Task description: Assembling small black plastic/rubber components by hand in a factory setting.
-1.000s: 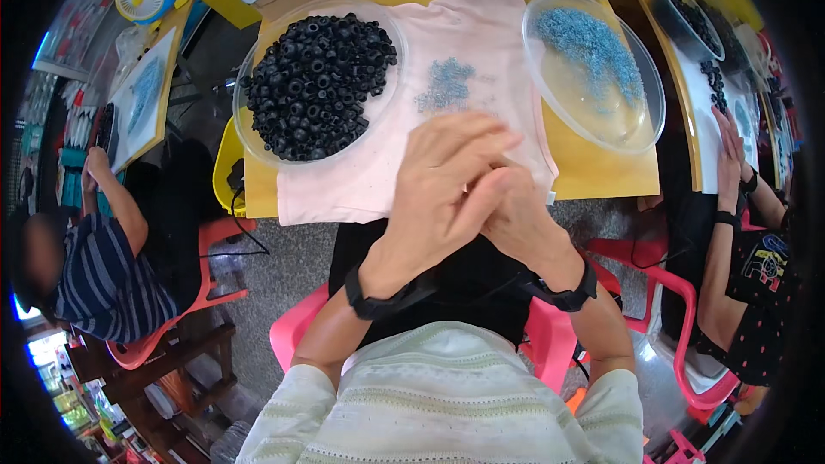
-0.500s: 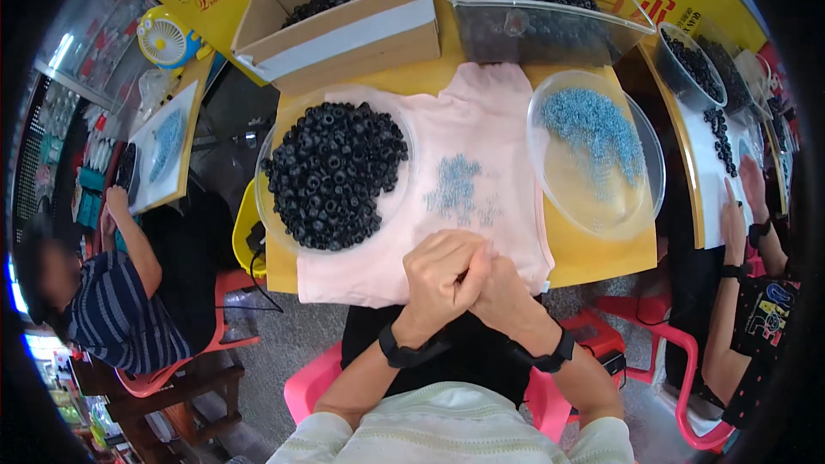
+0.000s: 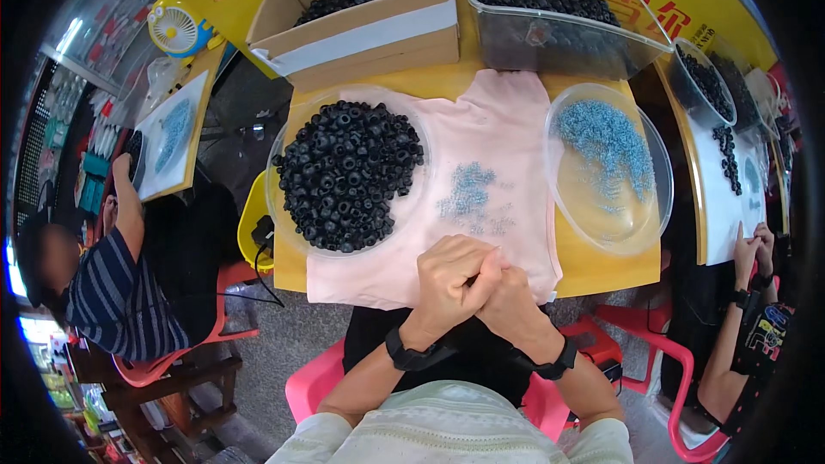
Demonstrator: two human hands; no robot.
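Note:
My left hand (image 3: 449, 282) and my right hand (image 3: 512, 308) are clasped together over the near edge of a pink shirt (image 3: 378, 279). Fingers on both are curled closed, and whatever lies inside them is hidden. Just beyond, a loose patch of tiny light-blue pieces (image 3: 468, 193) is spread on the cloth. To the left, a round clear lid holds a heap of small black ring-like pieces (image 3: 348, 176) with holes. Over on the right, more light-blue pieces (image 3: 606, 142) lie in a clear round tray (image 3: 601, 236).
A cardboard box (image 3: 369, 45) and a clear plastic bin (image 3: 550, 43), both full of black pieces, line the table's back. People sit at tables on either side, one in a striped shirt (image 3: 120, 292). A yellow tub (image 3: 252, 219) stands beside the table's left edge.
The view has shifted slightly, so the table appears further right. My hands stay clasped. The right-hand neighbour's hands have come together nearer the table edge.

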